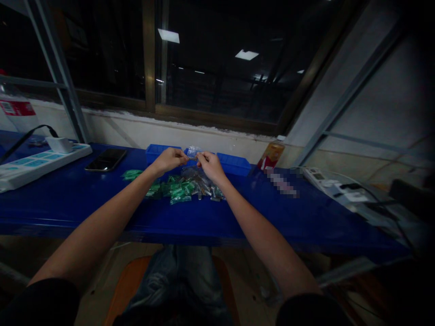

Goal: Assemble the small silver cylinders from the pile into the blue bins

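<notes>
Both hands are raised over the blue table, close together in front of the blue bins. My left hand pinches one end of a small thin metal rod. At its other end, the fingers of my right hand are closed on the same rod; its exact kind is too small to tell. Beneath the hands lie several small green plastic packets. Beside them is a loose heap of small metal pieces with clear plastic bags, partly hidden by my right hand.
Blue bins line the back of the table. A phone and a white power strip lie to the left, near a red-labelled bottle. An amber drink bottle and another power strip are on the right.
</notes>
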### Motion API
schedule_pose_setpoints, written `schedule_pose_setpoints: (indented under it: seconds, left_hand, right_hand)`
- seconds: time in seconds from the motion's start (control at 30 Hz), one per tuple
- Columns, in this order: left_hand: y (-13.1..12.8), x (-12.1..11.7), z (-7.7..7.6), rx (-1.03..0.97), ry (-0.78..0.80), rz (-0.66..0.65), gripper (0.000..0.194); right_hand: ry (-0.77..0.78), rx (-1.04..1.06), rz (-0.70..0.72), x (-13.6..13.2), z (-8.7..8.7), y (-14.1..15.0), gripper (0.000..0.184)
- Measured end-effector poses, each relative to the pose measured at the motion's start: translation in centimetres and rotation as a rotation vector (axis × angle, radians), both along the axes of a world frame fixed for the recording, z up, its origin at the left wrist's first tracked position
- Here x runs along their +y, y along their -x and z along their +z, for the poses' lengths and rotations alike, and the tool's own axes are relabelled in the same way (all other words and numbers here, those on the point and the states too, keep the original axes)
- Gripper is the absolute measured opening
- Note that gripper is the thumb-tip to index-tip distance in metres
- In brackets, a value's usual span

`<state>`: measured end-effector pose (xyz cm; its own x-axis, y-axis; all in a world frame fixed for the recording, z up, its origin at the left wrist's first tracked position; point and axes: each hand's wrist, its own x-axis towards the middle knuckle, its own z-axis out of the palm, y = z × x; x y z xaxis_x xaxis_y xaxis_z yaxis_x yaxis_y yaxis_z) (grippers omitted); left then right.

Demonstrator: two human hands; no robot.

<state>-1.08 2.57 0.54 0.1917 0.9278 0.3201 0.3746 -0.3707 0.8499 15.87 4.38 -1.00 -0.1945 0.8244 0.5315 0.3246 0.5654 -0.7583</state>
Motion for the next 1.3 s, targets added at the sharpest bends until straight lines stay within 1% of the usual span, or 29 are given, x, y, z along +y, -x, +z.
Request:
schedule_pose_setpoints:
  seconds: [0.07,0.17,0.23,0.43,0.57,0.67,0.8,0.93,1.07,1.17,1.3]
  left_hand:
    - [0.0,-0.2,0.1,0.04,-0.021,-0.032,0.007]
    - [-0.1,-0.3,0.2,0.078,-0.077,-0.131,0.007]
    - [-0.1,-0.1,0.2,0.084,-0.107,-0.146,0.01]
    - [0.4,1.0,-0.5,0.047,-0.157,-0.003,0.017]
    - [0.4,1.0,-0.5,0.177,-0.211,0.092,0.019]
    - [0.2,0.7,-0.5,0.263,-0.228,0.089,0.021]
    - [0.1,0.7,-0.5,0.258,-0.223,0.092,0.023]
    - [0.1,0.8,-0.5,0.244,-0.214,0.104,0.023]
    - [0.1,0.6,-0.4,0.241,-0.223,0.112,0.021]
    - [0.0,0.4,-0.3,0.253,-0.221,0.115,0.021]
    - [0.1,0.4,-0.3,0.234,-0.215,0.088,0.02]
  right_hand:
    - [0.013,0.006,0.003,0.3,-0.1,0.0,0.03]
    - [0.007,-0.008,-0.001,0.8,-0.3,-0.2,0.03]
    - [0.011,-0.014,0.001,0.8,-0.3,-0.2,0.029]
    - [0.021,-0.032,0.001,0.2,0.1,-0.3,0.027]
    - [0.012,-0.044,-0.017,-0.1,0.2,-0.2,0.027]
    - [0.02,-0.053,-0.028,-0.1,0.1,-0.2,0.026]
    - [-0.003,-0.093,-0.031,0.1,0.0,-0.2,0.025]
    - [-0.052,-0.141,-0.035,0.0,-0.1,0.0,0.023]
    - [-0.121,-0.25,-0.035,-0.5,0.0,0.0,0.022]
    - [-0.187,-0.328,-0.063,-0.8,0.2,0.0,0.022]
    - [-0.239,-0.395,-0.102,-0.8,0.3,-0.1,0.021]
